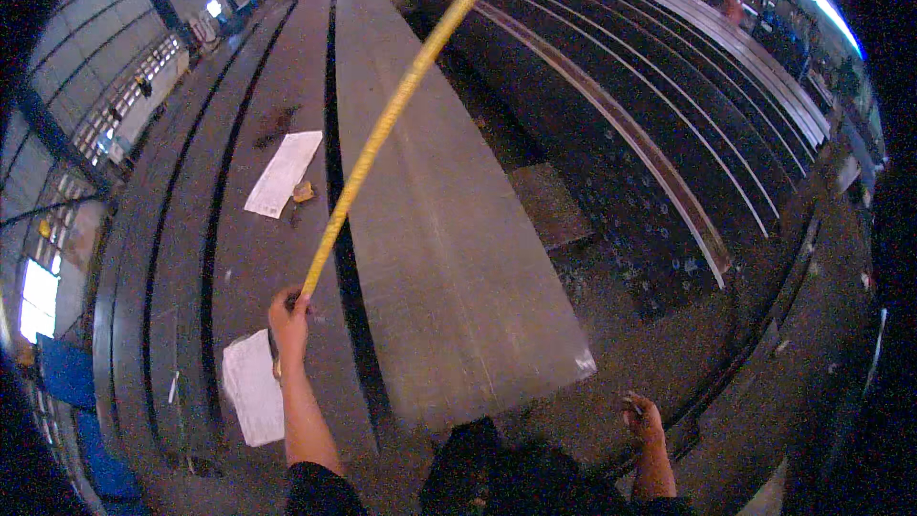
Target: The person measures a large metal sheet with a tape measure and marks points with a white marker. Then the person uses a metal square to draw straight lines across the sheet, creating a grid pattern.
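My left hand [288, 317] is closed around the near end of a tape measure; its long yellow blade [382, 129] slants up and to the right. The blade stretches over a long grey metal plate [435, 220], its far end in the air or above the plate's right edge; I cannot tell which. My right hand [646, 420] is held off the plate's near right corner. Its fingers are pinched around something small and thin, too dim to name. A white sheet of paper [253, 387] lies beside my left wrist.
Another white paper [284, 175] and a small yellowish object [304, 192] lie on the dark metal surface to the left, which has long dark gaps. Long metal strips [621, 115] run away on the right. Blue panels [69, 373] stand at the far left near the wall.
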Action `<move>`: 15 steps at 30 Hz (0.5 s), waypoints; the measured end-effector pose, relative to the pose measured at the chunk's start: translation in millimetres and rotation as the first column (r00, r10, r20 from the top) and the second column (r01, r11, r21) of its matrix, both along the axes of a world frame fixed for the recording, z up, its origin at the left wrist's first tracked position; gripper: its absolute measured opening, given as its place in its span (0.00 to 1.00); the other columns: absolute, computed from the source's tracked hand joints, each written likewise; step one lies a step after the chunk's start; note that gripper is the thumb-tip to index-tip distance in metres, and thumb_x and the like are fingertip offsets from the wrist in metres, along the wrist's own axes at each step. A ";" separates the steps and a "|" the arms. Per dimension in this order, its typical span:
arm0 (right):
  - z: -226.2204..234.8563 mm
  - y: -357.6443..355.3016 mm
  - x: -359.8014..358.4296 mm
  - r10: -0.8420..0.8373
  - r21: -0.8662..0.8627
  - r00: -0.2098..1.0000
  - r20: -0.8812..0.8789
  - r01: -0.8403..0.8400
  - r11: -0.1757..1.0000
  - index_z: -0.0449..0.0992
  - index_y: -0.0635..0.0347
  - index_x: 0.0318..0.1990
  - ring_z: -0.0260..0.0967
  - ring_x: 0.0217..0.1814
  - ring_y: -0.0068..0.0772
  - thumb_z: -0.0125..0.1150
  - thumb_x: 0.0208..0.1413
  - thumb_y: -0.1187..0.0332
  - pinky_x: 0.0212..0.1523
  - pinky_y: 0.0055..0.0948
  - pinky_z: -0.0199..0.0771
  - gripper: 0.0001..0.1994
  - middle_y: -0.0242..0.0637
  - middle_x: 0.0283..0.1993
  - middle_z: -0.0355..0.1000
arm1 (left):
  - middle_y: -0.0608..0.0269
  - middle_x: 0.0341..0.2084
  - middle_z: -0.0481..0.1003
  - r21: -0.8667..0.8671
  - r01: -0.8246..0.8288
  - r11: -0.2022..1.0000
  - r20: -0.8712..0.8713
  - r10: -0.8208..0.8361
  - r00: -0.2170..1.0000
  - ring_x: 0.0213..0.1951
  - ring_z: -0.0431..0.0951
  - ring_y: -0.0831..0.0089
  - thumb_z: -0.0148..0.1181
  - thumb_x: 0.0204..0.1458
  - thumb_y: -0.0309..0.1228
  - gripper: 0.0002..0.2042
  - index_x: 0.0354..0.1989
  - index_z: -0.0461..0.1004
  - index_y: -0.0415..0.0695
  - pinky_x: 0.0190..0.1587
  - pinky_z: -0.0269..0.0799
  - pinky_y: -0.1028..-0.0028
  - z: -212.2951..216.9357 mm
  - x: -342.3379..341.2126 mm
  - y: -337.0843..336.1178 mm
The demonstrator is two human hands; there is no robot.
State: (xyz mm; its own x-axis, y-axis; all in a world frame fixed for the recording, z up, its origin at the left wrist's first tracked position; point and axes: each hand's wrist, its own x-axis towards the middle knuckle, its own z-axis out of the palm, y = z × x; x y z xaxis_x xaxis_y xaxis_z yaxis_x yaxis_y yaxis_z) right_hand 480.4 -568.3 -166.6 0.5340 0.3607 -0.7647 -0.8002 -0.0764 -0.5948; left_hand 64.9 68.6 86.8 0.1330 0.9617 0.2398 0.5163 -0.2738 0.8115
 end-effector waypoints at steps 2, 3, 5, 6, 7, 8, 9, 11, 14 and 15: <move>4.3 18.1 -10.2 -0.143 0.160 0.988 0.055 0.133 0.978 0.75 0.59 0.52 0.75 0.34 0.34 0.60 0.58 0.57 0.30 0.30 0.75 0.20 0.37 0.40 0.78 | 0.58 0.28 0.80 0.054 0.072 0.996 -0.144 -0.064 0.987 0.31 0.78 0.71 0.64 0.51 0.27 0.09 0.40 0.78 0.36 0.36 0.72 0.72 -26.1 16.0 52.9; 18.9 30.7 -7.6 -0.093 0.170 0.986 0.142 0.068 0.983 0.74 0.61 0.53 0.75 0.36 0.34 0.60 0.58 0.57 0.31 0.31 0.75 0.21 0.37 0.42 0.77 | 0.56 0.29 0.80 0.099 0.111 0.989 -0.221 -0.087 0.971 0.33 0.79 0.68 0.65 0.51 0.27 0.09 0.39 0.79 0.37 0.39 0.72 0.70 -40.0 25.3 84.8; 54.7 64.2 8.1 -0.003 0.182 0.946 0.325 -0.059 0.982 0.72 0.64 0.56 0.75 0.39 0.34 0.61 0.57 0.57 0.33 0.31 0.76 0.24 0.37 0.47 0.77 | 0.54 0.31 0.81 -0.006 0.189 0.982 -0.240 -0.185 0.953 0.35 0.80 0.64 0.66 0.49 0.28 0.09 0.38 0.80 0.38 0.41 0.73 0.67 -57.9 49.9 146.8; 74.5 76.4 37.0 0.053 0.161 0.912 0.407 -0.128 0.979 0.71 0.64 0.58 0.75 0.40 0.34 0.62 0.56 0.57 0.34 0.31 0.76 0.26 0.37 0.49 0.76 | 0.53 0.32 0.80 -0.001 0.241 0.970 -0.219 -0.236 0.947 0.35 0.80 0.64 0.66 0.49 0.29 0.10 0.38 0.79 0.38 0.42 0.73 0.67 -66.9 74.4 171.4; 76.6 84.2 48.8 0.101 0.138 0.877 0.471 -0.186 0.973 0.70 0.65 0.59 0.75 0.41 0.34 0.62 0.56 0.57 0.35 0.31 0.76 0.28 0.36 0.51 0.75 | 0.53 0.33 0.80 0.003 0.302 0.953 -0.210 -0.295 0.932 0.36 0.80 0.64 0.67 0.49 0.29 0.10 0.38 0.79 0.38 0.42 0.73 0.68 -80.6 88.9 191.8; 78.0 85.9 65.6 0.209 -0.101 0.723 0.658 -0.190 0.977 0.69 0.66 0.60 0.74 0.41 0.33 0.63 0.55 0.56 0.34 0.30 0.75 0.30 0.36 0.51 0.75 | 0.53 0.34 0.80 -0.009 0.339 0.941 -0.245 -0.330 0.911 0.37 0.80 0.63 0.67 0.48 0.29 0.10 0.38 0.79 0.38 0.43 0.73 0.67 -102.3 104.8 207.4; 71.3 89.1 86.4 0.343 -0.314 0.528 0.777 -0.147 0.938 0.68 0.66 0.61 0.74 0.40 0.31 0.64 0.54 0.55 0.34 0.29 0.75 0.31 0.36 0.51 0.74 | 0.53 0.35 0.80 -0.006 0.374 0.927 -0.288 -0.360 0.887 0.38 0.80 0.61 0.67 0.48 0.29 0.10 0.38 0.79 0.39 0.44 0.73 0.67 -112.5 118.5 223.0; 77.5 140.1 94.9 0.430 -0.423 0.511 0.744 -0.139 0.896 0.68 0.65 0.61 0.73 0.38 0.29 0.65 0.53 0.52 0.32 0.27 0.73 0.33 0.34 0.49 0.74 | 0.53 0.34 0.80 0.030 0.329 0.944 -0.346 -0.299 0.889 0.39 0.80 0.59 0.67 0.47 0.29 0.10 0.37 0.79 0.39 0.46 0.73 0.67 -127.6 134.0 246.7; 166.9 282.3 101.3 0.507 -0.515 0.726 0.465 -0.244 0.822 0.72 0.62 0.56 0.70 0.37 0.28 0.60 0.57 0.49 0.27 0.26 0.68 0.28 0.31 0.40 0.73 | 0.52 0.34 0.80 0.029 0.433 0.901 -0.369 -0.393 0.842 0.40 0.80 0.59 0.68 0.47 0.31 0.11 0.37 0.79 0.38 0.47 0.72 0.67 -150.0 140.4 286.6; 166.2 297.3 123.8 0.604 -0.588 0.645 0.469 -0.282 0.758 0.73 0.61 0.53 0.70 0.37 0.29 0.57 0.59 0.48 0.29 0.25 0.68 0.26 0.30 0.38 0.71 | 0.53 0.33 0.79 -0.080 0.427 0.901 -0.360 -0.425 0.830 0.39 0.79 0.60 0.68 0.47 0.31 0.12 0.36 0.78 0.38 0.46 0.72 0.67 -148.4 150.4 296.4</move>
